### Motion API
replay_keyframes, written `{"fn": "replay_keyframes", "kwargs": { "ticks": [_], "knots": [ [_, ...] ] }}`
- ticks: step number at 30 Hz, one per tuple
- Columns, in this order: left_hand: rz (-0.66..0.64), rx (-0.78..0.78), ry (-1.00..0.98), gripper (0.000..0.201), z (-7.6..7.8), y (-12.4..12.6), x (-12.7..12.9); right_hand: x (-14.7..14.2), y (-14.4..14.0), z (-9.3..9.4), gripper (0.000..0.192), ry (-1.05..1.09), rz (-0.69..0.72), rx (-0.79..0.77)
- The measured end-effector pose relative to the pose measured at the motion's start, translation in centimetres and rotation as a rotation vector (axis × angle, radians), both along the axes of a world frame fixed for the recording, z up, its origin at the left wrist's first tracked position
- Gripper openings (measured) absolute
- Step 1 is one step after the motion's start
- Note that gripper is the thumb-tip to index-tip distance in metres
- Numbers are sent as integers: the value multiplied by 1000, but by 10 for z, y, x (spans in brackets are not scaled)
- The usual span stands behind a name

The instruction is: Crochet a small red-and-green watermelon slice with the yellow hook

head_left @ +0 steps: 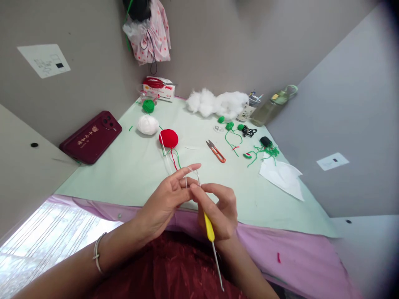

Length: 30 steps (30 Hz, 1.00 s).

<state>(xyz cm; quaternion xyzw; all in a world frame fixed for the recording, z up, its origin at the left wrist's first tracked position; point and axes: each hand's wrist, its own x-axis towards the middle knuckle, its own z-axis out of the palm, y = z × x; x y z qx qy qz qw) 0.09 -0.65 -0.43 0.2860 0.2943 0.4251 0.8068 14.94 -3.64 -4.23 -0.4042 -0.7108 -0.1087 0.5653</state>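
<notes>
My right hand (220,209) grips a double-ended crochet hook (209,227) by its yellow handle, one metal end pointing down toward my lap. White yarn (165,153) runs over the raised index finger of my left hand (162,201), whose thumb and other fingers are pinched together. Both hands meet at the fingertips, where the hook's upper tip and any stitches are too small or covered to make out. Beyond them lie a red yarn ball (168,138), with the white strand passing across it, a white yarn ball (148,125) and a small green yarn ball (148,106).
Orange-handled thread snips (215,151) lie mid-table. White stuffing (216,104), a pen cup (247,109) and a bottle (273,106) stand behind. At right are green crocheted pieces (230,126) and white paper (280,176). A dark red phone (91,137) leans at left. Red scissors (154,82) rest on a box.
</notes>
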Motion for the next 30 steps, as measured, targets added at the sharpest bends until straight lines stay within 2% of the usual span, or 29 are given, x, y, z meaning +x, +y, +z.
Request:
{"fn": "replay_keyframes", "kwargs": {
  "ticks": [2,4,7,10,12,16,19,20,23,25,28,30],
  "knots": [
    [-53,-80,-53,57,-1,2,-2,1,2,1,40,70,25,-32],
    [-70,-86,-84,51,-2,6,-6,3,4,8,28,265,105,-180],
    [-54,-12,-64,49,-1,10,-10,7,9,21,21,608,288,-348],
    [-15,90,39,48,0,7,-9,6,13,24,17,721,453,-430],
    [24,171,117,43,0,4,-7,2,14,20,17,699,467,-459],
    [73,312,227,16,0,2,-8,-5,14,18,18,601,353,-471],
    [115,392,294,18,1,6,-15,-5,15,25,14,547,333,-491],
    [133,411,315,18,2,7,-18,-4,16,27,16,543,366,-533],
    [226,498,394,14,4,12,-27,-4,21,32,44,505,567,-782],
    [257,541,404,14,5,15,-32,-6,24,34,45,468,644,-910],
    [206,425,245,21,4,20,-38,-8,26,35,21,396,564,-856],
    [149,282,103,28,2,22,-41,-7,26,37,22,319,521,-767]
  ]
}}
